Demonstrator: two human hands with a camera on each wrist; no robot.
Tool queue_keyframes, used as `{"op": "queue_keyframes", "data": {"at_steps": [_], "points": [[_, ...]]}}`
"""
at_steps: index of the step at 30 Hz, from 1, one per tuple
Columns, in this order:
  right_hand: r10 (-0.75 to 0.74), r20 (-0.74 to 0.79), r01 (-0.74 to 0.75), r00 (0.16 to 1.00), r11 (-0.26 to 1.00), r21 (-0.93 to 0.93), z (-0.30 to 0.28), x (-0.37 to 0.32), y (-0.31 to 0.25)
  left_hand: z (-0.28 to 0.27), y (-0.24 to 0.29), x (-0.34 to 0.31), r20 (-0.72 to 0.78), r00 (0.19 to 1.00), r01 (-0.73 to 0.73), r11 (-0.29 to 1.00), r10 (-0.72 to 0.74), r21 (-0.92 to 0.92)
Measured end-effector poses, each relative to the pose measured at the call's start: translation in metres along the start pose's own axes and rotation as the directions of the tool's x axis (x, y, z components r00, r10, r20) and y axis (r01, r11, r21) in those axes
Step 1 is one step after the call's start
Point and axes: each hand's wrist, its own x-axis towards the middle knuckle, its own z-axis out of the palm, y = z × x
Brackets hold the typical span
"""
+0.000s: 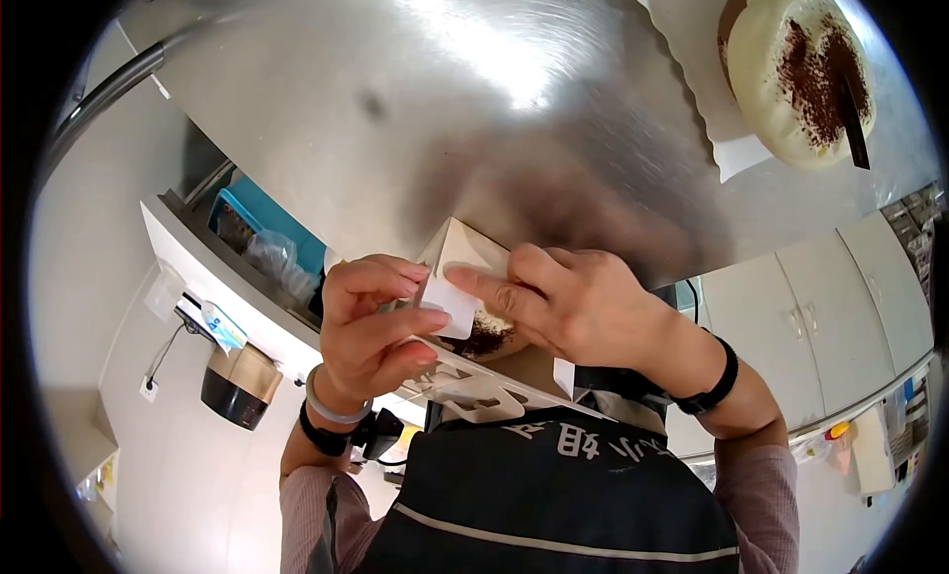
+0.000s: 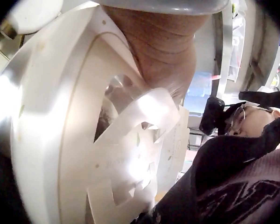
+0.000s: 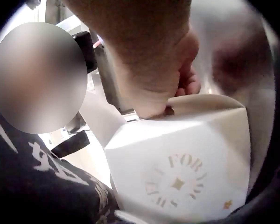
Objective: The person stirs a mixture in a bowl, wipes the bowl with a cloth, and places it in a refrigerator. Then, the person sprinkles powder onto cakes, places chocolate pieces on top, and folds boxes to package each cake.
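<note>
A white cardboard cake box (image 1: pixel 473 246) stands near the counter's front edge, its top partly open. Inside shows a cream-topped cake dusted with dark powder (image 1: pixel 491 335). My left hand (image 1: pixel 371 322) grips the box's left end, its fingertips at a small white flap (image 1: pixel 450 310). From the right, my right hand (image 1: pixel 578 302) reaches over the opening with its index finger extended onto that flap; the other fingers bend, and the thumb is hidden. In the left wrist view the cut-out side panel (image 2: pixel 126 154) is close up. Printed lettering marks the box's outer wall (image 3: pixel 182 182) in the right wrist view.
A second cream cake (image 1: pixel 801 75) with dark powder and a black tag sits on white paper (image 1: pixel 741 154) at the back right of the metal counter (image 1: pixel 326 109). Below on the left is a drawer with a blue bin (image 1: pixel 282 223). White cabinets (image 1: pixel 791 317) line the right.
</note>
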Motion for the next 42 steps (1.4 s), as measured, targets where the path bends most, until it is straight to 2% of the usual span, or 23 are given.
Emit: {"op": "queue_keyframes", "data": {"at_steps": [3,5,6,8,12,15,17,18,21,22,23,24,26,27,28,29,30,32,33,37,39,42], "points": [[-0.025,0.018,0.026,1.0,0.998,-0.049,-0.009,0.003,0.002,-0.001,-0.002,-0.001,-0.001,1.0,-0.015,1.0,0.015,0.022],[-0.093,0.13,0.118,0.987,0.973,-0.196,-0.019,0.005,0.005,0.0,-0.003,-0.002,0.002,1.0,-0.025,1.0,0.025,0.018],[-0.092,0.129,0.117,0.987,0.974,-0.194,-0.02,0.006,0.006,-0.001,-0.003,-0.002,0.004,1.0,-0.023,1.0,0.023,0.019],[-0.164,0.174,0.208,0.971,0.938,-0.279,-0.022,0.006,0.009,-0.001,-0.002,-0.002,0.004,1.0,-0.011,1.0,0.011,0.011],[-0.185,0.17,0.233,0.968,0.913,-0.335,-0.017,0.002,0.007,-0.001,-0.003,-0.002,0.019,0.999,-0.026,0.999,0.026,0.04],[-0.159,0.168,0.197,0.973,0.951,-0.24,-0.01,-0.001,0.006,-0.001,-0.001,-0.002,0.013,1.0,-0.017,0.999,0.017,0.036],[-0.096,0.053,0.1,0.994,0.992,-0.078,0.004,-0.004,0.004,-0.002,-0.001,-0.001,0.042,0.999,-0.034,0.998,0.032,0.05],[-0.093,0.052,0.097,0.994,0.992,-0.081,0.008,-0.004,0.003,-0.001,0.0,-0.001,0.044,0.998,-0.037,0.998,0.035,0.048],[0.084,-0.101,-0.062,0.991,0.977,0.205,0.005,-0.009,0.003,0.002,0.003,0.008,0.028,0.999,0.016,1.0,-0.017,0.027],[0.1,-0.094,-0.08,0.99,0.977,0.198,0.002,-0.016,0.002,0.0,0.005,0.019,0.143,0.989,0.031,0.998,-0.038,0.046],[0.332,-0.05,-0.317,0.942,0.928,0.196,-0.003,-0.027,0.0,0.0,0.005,0.025,0.255,0.965,0.043,0.997,-0.059,0.065],[0.547,-0.01,-0.536,0.837,0.824,0.18,-0.009,-0.039,-0.002,0.001,0.003,0.023,0.259,0.965,0.042,0.998,-0.052,0.044],[0.608,0.044,-0.601,0.793,0.766,0.229,-0.016,-0.056,-0.006,0.002,-0.004,0.021,0.218,0.974,0.075,0.996,-0.064,-0.044],[0.711,0.163,-0.656,0.684,0.503,0.562,-0.01,-0.068,-0.01,0.002,-0.004,0.022,0.218,0.974,0.071,0.996,-0.056,-0.06],[0.744,0.319,-0.602,0.588,0.139,0.786,-0.005,-0.076,-0.012,0.002,-0.005,0.023,0.221,0.974,0.065,0.996,-0.049,-0.068],[0.728,0.398,-0.595,0.559,0.018,0.804,-0.005,-0.078,-0.01,0.002,-0.005,0.023,0.208,0.977,0.058,0.995,-0.04,-0.078],[0.734,0.397,-0.597,0.552,0.014,0.802,-0.003,-0.08,-0.008,0.003,-0.005,0.022,0.197,0.98,0.054,0.994,-0.036,-0.09],[0.691,0.39,-0.538,0.609,-0.002,0.843,0.0,-0.082,-0.006,0.004,-0.005,0.019,0.187,0.981,0.064,0.993,-0.045,-0.1],[0.685,0.401,-0.52,0.608,-0.038,0.853,0.0,-0.081,-0.006,0.004,-0.006,0.019,0.171,0.984,0.069,0.993,-0.051,-0.098],[0.704,0.348,-0.468,0.619,-0.025,0.883,0.008,-0.082,-0.009,0.006,-0.005,0.02,0.159,0.985,0.081,0.993,-0.067,-0.082],[0.735,0.354,-0.575,0.578,0.06,0.816,0.006,-0.08,-0.011,0.005,-0.005,0.018,0.167,0.983,0.088,0.993,-0.073,-0.085],[0.721,0.341,-0.584,0.603,0.107,0.805,0.004,-0.08,-0.01,0.006,-0.006,0.018,0.161,0.984,0.084,0.994,-0.072,-0.071]]}}
